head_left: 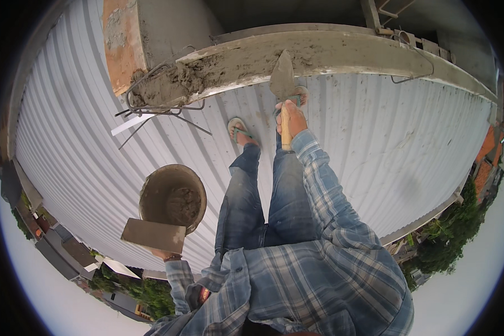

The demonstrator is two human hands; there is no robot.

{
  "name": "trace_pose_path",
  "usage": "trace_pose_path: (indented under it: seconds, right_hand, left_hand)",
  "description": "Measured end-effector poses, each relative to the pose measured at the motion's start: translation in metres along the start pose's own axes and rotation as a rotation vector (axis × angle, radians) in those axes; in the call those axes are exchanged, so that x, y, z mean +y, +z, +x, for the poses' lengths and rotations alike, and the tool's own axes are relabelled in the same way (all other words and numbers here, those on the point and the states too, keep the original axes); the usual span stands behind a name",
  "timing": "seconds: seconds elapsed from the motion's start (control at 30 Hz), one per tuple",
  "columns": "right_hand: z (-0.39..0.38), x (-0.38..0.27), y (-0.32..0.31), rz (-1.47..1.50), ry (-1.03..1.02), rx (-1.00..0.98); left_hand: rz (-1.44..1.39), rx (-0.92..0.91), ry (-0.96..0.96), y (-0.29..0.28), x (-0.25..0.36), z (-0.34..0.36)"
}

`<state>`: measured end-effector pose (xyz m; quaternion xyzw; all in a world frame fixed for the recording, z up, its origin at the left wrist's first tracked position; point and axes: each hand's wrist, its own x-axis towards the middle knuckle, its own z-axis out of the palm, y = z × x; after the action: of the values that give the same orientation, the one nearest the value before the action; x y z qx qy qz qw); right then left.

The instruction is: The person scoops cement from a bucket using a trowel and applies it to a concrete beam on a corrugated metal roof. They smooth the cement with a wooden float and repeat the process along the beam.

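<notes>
- A flat grey board (153, 235) is held from beneath by the left hand (165, 255), its grip mostly hidden.
- Just behind it, a mortar bucket (172, 197) is seen on the corrugated roof (375, 145).
- A trowel (283, 84) is clasped firmly by the right hand (290, 119), blade laid against the wet concrete ledge (341, 53).

Both arms are being held out from the body

The right hand (290, 119) is being stretched forward, fingers clenched; the left hand (163, 255), mostly hidden, is being kept low and bent.
</notes>
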<state>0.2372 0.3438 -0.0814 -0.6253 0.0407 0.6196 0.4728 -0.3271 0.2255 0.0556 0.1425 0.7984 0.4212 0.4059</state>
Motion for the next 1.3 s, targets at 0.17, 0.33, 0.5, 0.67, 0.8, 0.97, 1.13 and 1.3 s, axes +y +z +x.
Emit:
trace_pose_path:
  seconds: [0.17,0.33,0.5,0.67,0.8,0.97,1.13,1.3]
  right_hand:
    - [-0.023,0.01,0.026,-0.936,-0.458,0.152]
    - [0.019,-0.048,0.009,-0.929,-0.84,0.371]
    - [0.073,-0.046,-0.012,-1.244,-0.692,0.308]
    - [0.084,-0.035,-0.022,-1.243,-0.745,0.233]
    - [0.078,-0.036,-0.015,-1.161,-0.816,0.282]
    - [0.078,-0.042,-0.014,-1.166,-0.747,0.257]
    - [0.077,-0.044,-0.012,-1.154,-0.778,0.277]
    - [0.075,-0.042,-0.017,-1.138,-0.766,0.279]
  left_hand:
    - [0.003,0.017,-0.015,-0.003,-0.008,-0.004]
    - [-0.001,0.035,-0.02,-0.01,-0.016,-0.008]
    - [-0.003,0.034,-0.026,-0.009,-0.023,-0.008]
    - [0.004,0.041,-0.033,-0.016,-0.026,-0.013]
    - [0.004,0.044,-0.039,-0.021,-0.027,-0.017]
    - [0.008,0.036,-0.035,-0.016,-0.03,-0.014]
    - [0.005,0.019,-0.035,-0.013,-0.032,-0.008]
    - [0.003,0.003,-0.028,-0.014,-0.031,-0.006]
